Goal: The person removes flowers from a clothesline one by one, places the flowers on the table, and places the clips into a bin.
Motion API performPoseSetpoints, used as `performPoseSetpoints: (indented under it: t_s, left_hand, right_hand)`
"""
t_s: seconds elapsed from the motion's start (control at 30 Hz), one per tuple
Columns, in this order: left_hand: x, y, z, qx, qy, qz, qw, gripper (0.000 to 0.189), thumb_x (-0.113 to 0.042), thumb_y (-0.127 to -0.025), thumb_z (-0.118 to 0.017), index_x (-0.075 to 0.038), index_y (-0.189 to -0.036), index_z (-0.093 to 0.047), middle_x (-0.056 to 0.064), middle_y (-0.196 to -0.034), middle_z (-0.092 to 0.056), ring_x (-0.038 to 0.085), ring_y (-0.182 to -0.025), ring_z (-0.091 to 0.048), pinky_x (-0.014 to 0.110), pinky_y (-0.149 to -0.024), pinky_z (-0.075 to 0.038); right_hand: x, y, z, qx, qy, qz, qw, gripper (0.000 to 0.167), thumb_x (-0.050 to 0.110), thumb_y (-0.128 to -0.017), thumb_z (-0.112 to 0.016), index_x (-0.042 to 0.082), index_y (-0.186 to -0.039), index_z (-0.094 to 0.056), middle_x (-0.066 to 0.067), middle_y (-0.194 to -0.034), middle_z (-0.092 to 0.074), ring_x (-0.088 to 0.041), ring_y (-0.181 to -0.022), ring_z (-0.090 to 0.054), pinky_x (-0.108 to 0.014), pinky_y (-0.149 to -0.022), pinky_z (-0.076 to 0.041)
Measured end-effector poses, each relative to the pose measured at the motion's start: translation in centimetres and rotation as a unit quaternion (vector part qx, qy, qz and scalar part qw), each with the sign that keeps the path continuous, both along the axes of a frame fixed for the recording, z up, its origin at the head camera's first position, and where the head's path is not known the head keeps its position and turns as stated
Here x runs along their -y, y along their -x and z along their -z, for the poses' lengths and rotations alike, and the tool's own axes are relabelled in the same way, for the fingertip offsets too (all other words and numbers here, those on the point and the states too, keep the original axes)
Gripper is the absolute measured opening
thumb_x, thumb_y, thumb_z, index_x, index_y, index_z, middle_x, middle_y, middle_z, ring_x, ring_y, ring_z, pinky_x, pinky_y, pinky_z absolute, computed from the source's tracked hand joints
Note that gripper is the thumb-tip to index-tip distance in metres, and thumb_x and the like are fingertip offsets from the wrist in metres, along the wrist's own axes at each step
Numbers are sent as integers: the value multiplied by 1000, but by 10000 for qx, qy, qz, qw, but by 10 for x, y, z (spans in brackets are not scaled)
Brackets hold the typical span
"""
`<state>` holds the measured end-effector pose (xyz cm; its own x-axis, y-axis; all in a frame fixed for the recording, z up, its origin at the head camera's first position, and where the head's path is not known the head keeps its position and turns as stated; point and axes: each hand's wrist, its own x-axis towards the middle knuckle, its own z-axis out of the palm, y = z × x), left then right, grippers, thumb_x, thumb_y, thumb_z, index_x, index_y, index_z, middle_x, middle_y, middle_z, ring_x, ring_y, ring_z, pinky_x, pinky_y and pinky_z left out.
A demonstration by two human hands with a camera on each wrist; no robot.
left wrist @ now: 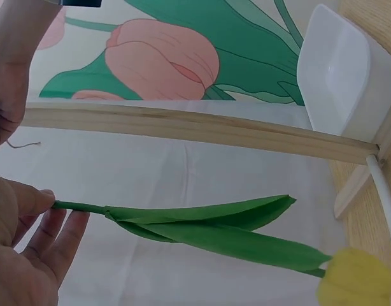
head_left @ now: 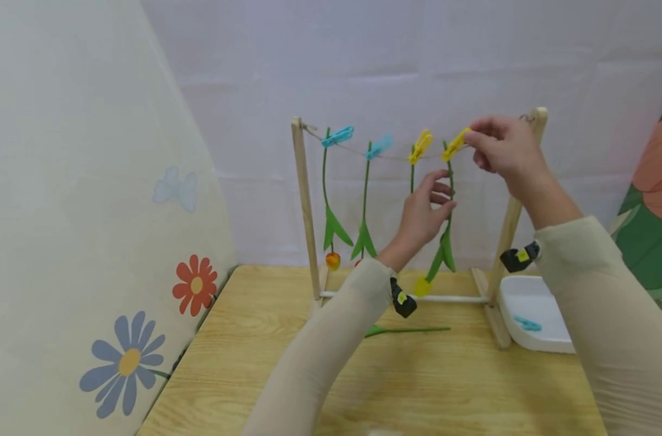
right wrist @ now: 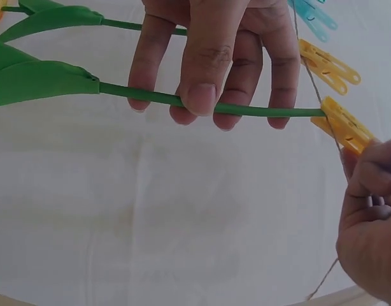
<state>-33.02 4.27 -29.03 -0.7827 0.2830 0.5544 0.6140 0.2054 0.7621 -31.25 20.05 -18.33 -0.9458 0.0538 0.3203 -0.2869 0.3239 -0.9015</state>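
Pale-wood rack holds lt-blue & yel. pegs, grn stems, yel. & orange-red blooms. R of it, tray is white; L, wall is cream w/ red & blue-grey flower prints. Below, table is yel. wood-grain.

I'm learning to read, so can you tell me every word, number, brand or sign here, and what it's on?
None that I can read.
Left wrist camera: a tiny yellow patch, too small to tell if it has writing.
Right wrist camera: the same.
Clips: no letters I can make out.
Wall: flower pictures, no words.
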Motion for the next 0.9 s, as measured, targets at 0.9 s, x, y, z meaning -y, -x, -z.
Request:
performPoseSetpoints:
  t_s: [0.9]
  left_hand:
    - [27, -21, 13, -374, 917, 153, 9950, 54, -1, -95, -68, -8, -145, -50, 10, -113, -69, 16, -94, -69, 15, -73, -55]
  right_hand:
    - [-10, -13, 10, -740, 696, -139, 9947, 20, 27, -101, -62, 15, -117, -63, -1, -95, -60, -12, -56, -46, -19, -47, -39]
